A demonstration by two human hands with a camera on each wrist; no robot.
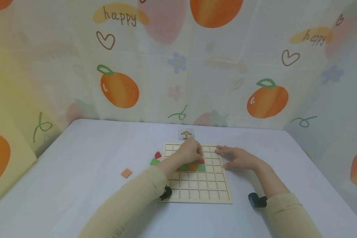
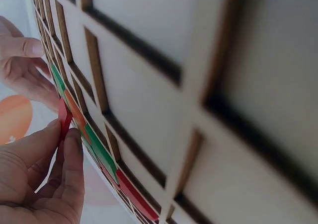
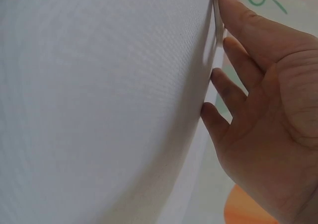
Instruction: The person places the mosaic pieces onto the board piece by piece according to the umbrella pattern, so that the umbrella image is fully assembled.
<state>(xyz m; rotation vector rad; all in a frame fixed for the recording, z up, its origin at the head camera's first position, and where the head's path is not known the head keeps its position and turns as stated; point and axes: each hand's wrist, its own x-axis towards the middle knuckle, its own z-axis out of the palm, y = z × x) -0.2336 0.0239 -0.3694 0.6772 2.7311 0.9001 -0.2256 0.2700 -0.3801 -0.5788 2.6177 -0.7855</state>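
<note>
My left hand (image 1: 189,151) is over the upper middle of a wooden grid board (image 1: 208,185). Between its thumb and fingers it pinches a red tile (image 2: 64,117), tilted against the board in the left wrist view. Beside that tile, a row of inlaid pieces includes a green tile (image 1: 201,168), an orange tile (image 1: 192,167) and another green tile (image 1: 184,167); the forearm partly covers the row. At the board's right edge rests my right hand (image 1: 239,158), its fingers spread and loosely extended. The right wrist view shows its thumb touching the board's rim (image 3: 217,20).
Left of the board lie an orange square tile (image 1: 126,173), a red rounded piece (image 1: 157,155) and a green piece (image 1: 154,161). A small card (image 1: 186,133) with a coloured grid pattern lies behind the board. A printed cloth (image 1: 154,82) hangs behind the white table (image 1: 92,158).
</note>
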